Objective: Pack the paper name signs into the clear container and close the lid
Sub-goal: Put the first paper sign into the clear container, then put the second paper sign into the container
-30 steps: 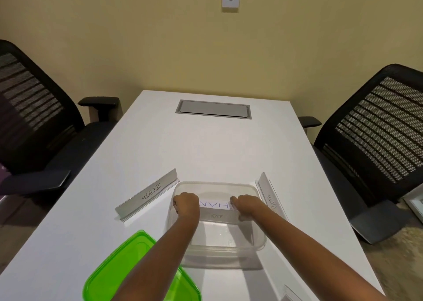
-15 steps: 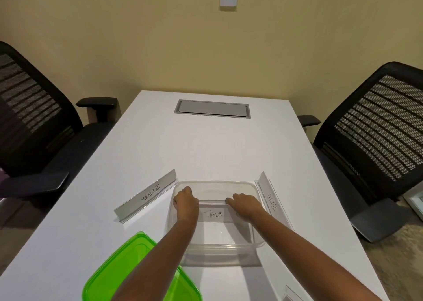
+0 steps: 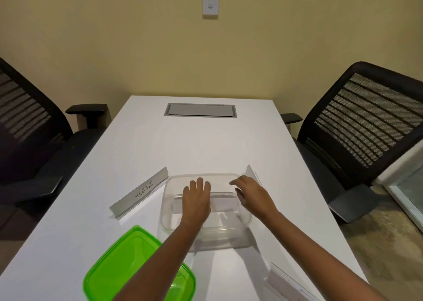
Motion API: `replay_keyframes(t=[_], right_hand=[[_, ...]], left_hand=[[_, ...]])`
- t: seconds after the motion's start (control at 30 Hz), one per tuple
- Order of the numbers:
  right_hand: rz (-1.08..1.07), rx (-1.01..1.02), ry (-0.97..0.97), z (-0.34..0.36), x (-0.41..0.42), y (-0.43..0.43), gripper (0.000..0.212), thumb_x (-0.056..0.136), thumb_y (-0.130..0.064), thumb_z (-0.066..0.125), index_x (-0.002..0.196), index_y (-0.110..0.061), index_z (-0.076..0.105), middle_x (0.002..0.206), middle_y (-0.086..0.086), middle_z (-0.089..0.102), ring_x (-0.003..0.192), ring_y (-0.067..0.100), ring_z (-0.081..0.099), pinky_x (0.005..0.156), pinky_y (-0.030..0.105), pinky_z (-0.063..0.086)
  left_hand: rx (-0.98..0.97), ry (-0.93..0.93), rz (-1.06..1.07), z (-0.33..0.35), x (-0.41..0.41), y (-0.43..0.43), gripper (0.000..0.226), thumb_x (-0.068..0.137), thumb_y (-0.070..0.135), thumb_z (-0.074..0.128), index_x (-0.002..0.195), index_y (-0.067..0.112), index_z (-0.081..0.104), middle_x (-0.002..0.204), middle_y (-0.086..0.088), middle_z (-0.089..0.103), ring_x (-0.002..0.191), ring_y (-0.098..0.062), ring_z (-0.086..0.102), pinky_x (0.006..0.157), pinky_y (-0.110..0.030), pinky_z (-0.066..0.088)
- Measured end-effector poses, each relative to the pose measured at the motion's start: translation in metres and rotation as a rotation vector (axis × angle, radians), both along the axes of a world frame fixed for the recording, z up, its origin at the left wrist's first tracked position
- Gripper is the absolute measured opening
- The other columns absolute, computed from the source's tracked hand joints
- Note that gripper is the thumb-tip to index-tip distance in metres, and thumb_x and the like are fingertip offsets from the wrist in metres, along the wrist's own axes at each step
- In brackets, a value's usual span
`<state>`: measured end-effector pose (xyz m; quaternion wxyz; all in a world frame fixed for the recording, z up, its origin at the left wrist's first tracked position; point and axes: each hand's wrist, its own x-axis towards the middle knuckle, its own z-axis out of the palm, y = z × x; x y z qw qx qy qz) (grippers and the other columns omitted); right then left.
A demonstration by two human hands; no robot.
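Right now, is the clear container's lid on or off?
Off. The green lid lies on the table beside the clear container, at its near-left corner; the left hand reaches into the open top.

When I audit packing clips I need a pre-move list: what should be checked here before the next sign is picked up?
1. Packed sign lies low in the container: ok.
2. Left hand empty, fingers straight over that sign: ok.
3. Right hand empty, fingers relaxed: ok.
4. ZEBRA sign unobstructed on the table: ok.
5. Right sign free to lift: cannot tell, the hand beside it hides most of it.
6. Lid off, away from the container's opening: ok.
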<state>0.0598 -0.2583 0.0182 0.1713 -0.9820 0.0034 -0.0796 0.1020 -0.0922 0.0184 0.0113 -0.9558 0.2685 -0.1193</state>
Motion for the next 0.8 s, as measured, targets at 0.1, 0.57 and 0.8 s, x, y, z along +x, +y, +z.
replay_keyframes(t=[0.1, 0.57, 0.8], right_hand=[[-0.117, 0.145, -0.076, 0.008, -0.035, -0.014, 0.027, 0.095, -0.011, 0.048, 0.116, -0.012, 0.064, 0.118, 0.004, 0.065, 0.111, 0.020, 0.060, 0.087, 0.031, 0.050], [-0.286, 0.305, 0.453, -0.036, -0.194, -0.044, 0.029, 0.093, -0.027, 0.054, 0.100, -0.004, 0.070, 0.105, 0.009, 0.073, 0.091, 0.019, 0.064, 0.075, 0.028, 0.045], [-0.315, 0.155, 0.529, -0.045, -0.218, -0.036, 0.027, 0.092, -0.020, 0.048, 0.109, -0.011, 0.067, 0.117, 0.009, 0.068, 0.107, 0.024, 0.061, 0.072, 0.026, 0.037]], left_hand=[[-0.157, -0.072, -0.185, 0.005, -0.025, -0.012, 0.037, 0.042, 0.002, 0.080, 0.078, 0.011, 0.075, 0.070, -0.006, 0.071, 0.055, -0.023, 0.064, 0.044, -0.024, 0.049], [-0.164, 0.773, -0.251, -0.055, -0.152, -0.050, 0.046, 0.098, 0.024, 0.039, 0.143, 0.018, 0.037, 0.146, 0.000, 0.044, 0.132, -0.017, 0.045, 0.106, -0.030, 0.038], [-0.398, 1.031, -0.068, -0.060, -0.173, -0.050, 0.039, 0.091, 0.006, 0.044, 0.129, 0.003, 0.053, 0.127, -0.014, 0.062, 0.119, -0.024, 0.056, 0.095, -0.024, 0.040]])
